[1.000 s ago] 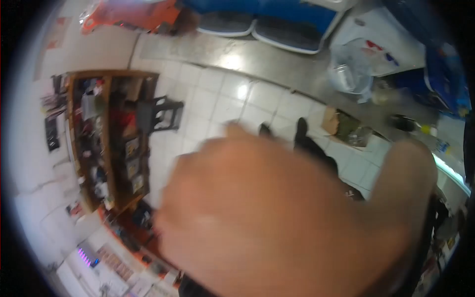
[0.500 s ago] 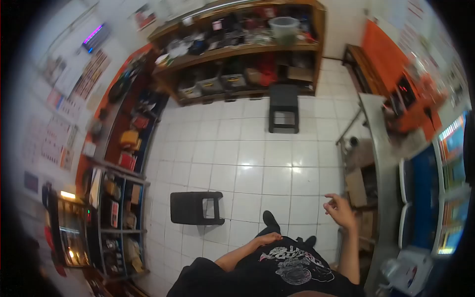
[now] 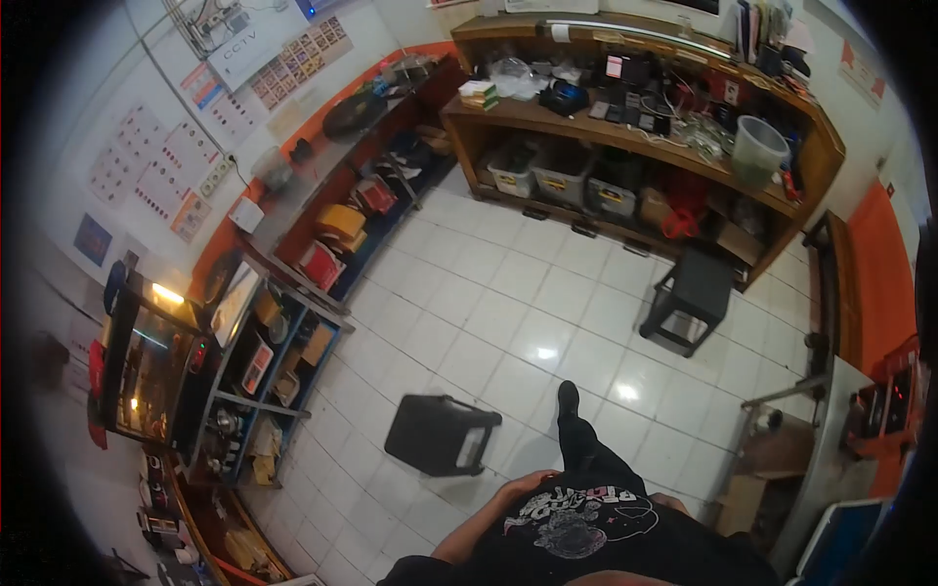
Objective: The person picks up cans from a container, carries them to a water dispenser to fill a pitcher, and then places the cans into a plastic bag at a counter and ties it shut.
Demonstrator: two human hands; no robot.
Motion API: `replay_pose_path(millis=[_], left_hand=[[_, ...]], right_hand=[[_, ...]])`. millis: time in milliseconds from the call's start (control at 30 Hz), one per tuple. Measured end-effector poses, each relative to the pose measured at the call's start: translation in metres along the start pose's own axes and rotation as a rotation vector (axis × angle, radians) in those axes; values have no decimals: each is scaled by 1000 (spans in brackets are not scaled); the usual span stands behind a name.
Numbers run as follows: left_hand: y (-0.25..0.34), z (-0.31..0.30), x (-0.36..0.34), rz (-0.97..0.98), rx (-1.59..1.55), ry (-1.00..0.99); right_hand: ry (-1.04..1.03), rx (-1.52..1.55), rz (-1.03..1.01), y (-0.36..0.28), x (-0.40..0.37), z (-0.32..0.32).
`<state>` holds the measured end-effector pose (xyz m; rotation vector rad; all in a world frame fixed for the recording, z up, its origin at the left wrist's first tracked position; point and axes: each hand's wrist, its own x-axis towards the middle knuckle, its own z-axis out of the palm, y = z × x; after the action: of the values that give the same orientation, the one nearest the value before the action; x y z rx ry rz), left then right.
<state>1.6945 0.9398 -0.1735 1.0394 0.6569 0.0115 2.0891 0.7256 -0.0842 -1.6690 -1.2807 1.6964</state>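
My left hand point(image 3: 532, 482) hangs at the front of my black printed shirt point(image 3: 581, 527), close to its hem. The shirt partly covers its fingers, and I see nothing held in it. My right hand point(image 3: 670, 502) barely shows past the other side of the shirt, its fingers hidden. A black plastic stool point(image 3: 430, 433) lies tipped over on the white tiled floor point(image 3: 469, 361), ahead of my left hand and apart from it. One of my legs reaches forward, ending in a dark shoe point(image 3: 568, 398).
A second black stool point(image 3: 696, 293) stands before a wooden shelf unit point(image 3: 625, 127) loaded with bins, electronics and a clear bucket point(image 3: 758, 151). Along the left are metal shelves point(image 3: 264, 361) and a lit glass display warmer point(image 3: 149, 366). On the right, a metal-topped table point(image 3: 826, 420) has cardboard boxes beneath.
My view has turned left, so the shelf unit and stools sit further right and tilted. My right hand, raised before with fingers apart, has dropped mostly behind my shirt. One leg has stepped forward.
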Motion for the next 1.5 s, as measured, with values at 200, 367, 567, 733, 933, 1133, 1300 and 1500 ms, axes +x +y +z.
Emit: replay_pose_path(millis=[200,367,567,733,933,1133,1300,1500], left_hand=[[214,-78,-15,-131,-78,173],[110,-273,48,-46,15,513],[115,-340,42,-115,-537,1069],[85,-407,90,-218,-330,1026],[184,-584,139,267,798,1088],[483,-792,188,-39,-27,1128],[727,-861,222,281,189,1171],[823,-917,277,464,248,1010]], right_hand=[[372,8,-14,-11,285,-8],[-315,218,502,-154,415,-133],[-278,-486,5,-390,617,-200],[-51,-418,-380,-561,762,-236],[-225,-163,-314,-660,858,-285],[128,-369,-505,-745,990,-407],[347,-610,-516,-862,1112,-441],[489,-817,-491,-913,1269,-435]])
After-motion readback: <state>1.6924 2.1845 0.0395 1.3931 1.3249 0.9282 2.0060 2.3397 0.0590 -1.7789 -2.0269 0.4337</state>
